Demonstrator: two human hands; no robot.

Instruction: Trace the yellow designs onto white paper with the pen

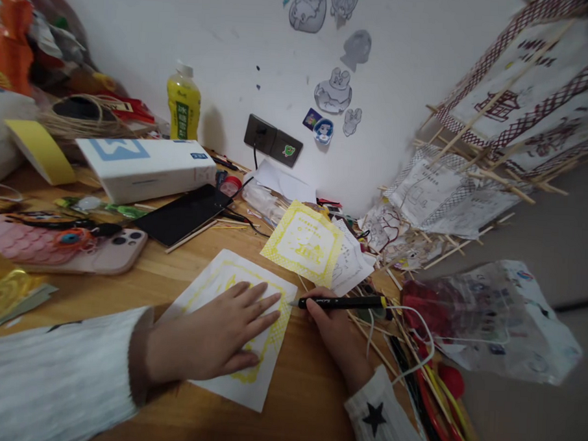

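Note:
My left hand (pixel 216 331) lies flat with fingers spread on a white sheet of paper (pixel 247 395) that bears a yellow patterned border and yellow drawing. Part of the drawing is hidden under the hand. In my right hand (pixel 331 326) is a black pen (pixel 343 302) with a yellow band at its back end. Its pale tip points left, at the sheet's right edge; whether it touches the paper I cannot tell. A white cord (pixel 432 350) curves away from near the pen's back end. Just beyond the sheet lies another paper with a yellow drawing (pixel 305 244).
Behind the sheet are a black tablet-like slab (pixel 184 214), a white box (pixel 150 169) and a yellow drink bottle (pixel 183 105). A pink phone (pixel 122 251) lies left. Stick-framed paper lanterns (pixel 451 188), a plastic bag (pixel 504 321) and scissors-like red handles (pixel 444 415) crowd the right.

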